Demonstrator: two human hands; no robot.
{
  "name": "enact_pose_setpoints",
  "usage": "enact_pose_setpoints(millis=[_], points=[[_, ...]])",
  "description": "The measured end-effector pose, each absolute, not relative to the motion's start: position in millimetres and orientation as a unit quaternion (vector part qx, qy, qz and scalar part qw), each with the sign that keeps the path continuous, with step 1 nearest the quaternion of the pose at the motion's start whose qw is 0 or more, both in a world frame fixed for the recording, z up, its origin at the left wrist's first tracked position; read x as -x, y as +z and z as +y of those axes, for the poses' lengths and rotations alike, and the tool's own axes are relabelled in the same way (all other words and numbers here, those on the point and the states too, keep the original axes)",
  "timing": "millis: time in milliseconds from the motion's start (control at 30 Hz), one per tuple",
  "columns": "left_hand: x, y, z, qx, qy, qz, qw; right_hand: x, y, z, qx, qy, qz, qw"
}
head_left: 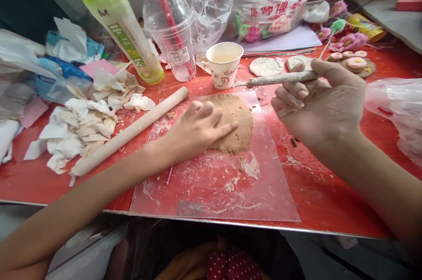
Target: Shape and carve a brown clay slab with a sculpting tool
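Observation:
A flat, roundish slab of brown clay [235, 126] lies on a clear plastic sheet [211, 196] smeared with clay residue. My left hand [198, 128] rests on the slab's left part, its index finger stretched across the surface and the other fingers bent; it holds nothing. Raised at the right, my right hand [319, 104] is closed around a clay-coated modelling tool [280, 79]. The tool's thin tip points left, above the table near a paper cup [224, 67] of cloudy liquid. Left of the slab, a pale rolling pin [132, 130] lies at a slant.
Crumpled tissues [79, 128] pile up at the left. A green-labelled bottle [121, 29] and a plastic cup with a red straw [171, 38] stand behind. Pale clay discs [266, 67], a filled plastic bag [270, 12] and pink flower-like pieces [352, 41] lie at the back right.

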State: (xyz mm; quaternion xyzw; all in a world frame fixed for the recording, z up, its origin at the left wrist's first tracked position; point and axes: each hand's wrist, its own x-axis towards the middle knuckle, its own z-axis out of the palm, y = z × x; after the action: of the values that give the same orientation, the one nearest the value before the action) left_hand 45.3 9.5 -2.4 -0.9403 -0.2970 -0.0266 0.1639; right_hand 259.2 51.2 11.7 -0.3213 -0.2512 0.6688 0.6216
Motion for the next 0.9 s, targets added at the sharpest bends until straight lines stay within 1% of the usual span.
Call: enact_pose_setpoints(millis=[67,133,267,367,433,567,733,900], points=[[-45.6,-1.8,11.4,0.955,-0.026,-0.260,0.143,-260.3,12.2,52.5,0.331,0.662,-0.241,0.627],[-45.0,-0.5,15.0,0.961,-0.015,-0.231,0.150,-261.2,12.5,53.3,0.339,0.660,-0.239,0.626],[-43.4,-1.4,20.2,0.942,-0.020,-0.282,0.181,-263.5,11.6,54.4,0.338,0.661,-0.259,0.618],[-43.1,-2.9,17.4,0.959,-0.047,-0.226,0.166,-265.3,11.1,54.9,0.332,0.662,-0.256,0.622],[-42.0,-2.7,16.4,0.964,-0.042,-0.202,0.165,-266.0,11.2,54.9,0.331,0.662,-0.255,0.622],[-40.5,-3.2,16.8,0.944,-0.049,-0.280,0.169,-265.3,11.1,54.6,0.337,0.659,-0.261,0.620],[-43.2,-3.5,11.5,0.966,-0.057,-0.194,0.161,-261.4,11.6,53.2,0.340,0.663,-0.251,0.618],[-41.6,-4.3,17.0,0.940,-0.047,-0.291,0.172,-260.1,12.0,52.8,0.339,0.666,-0.243,0.619]])
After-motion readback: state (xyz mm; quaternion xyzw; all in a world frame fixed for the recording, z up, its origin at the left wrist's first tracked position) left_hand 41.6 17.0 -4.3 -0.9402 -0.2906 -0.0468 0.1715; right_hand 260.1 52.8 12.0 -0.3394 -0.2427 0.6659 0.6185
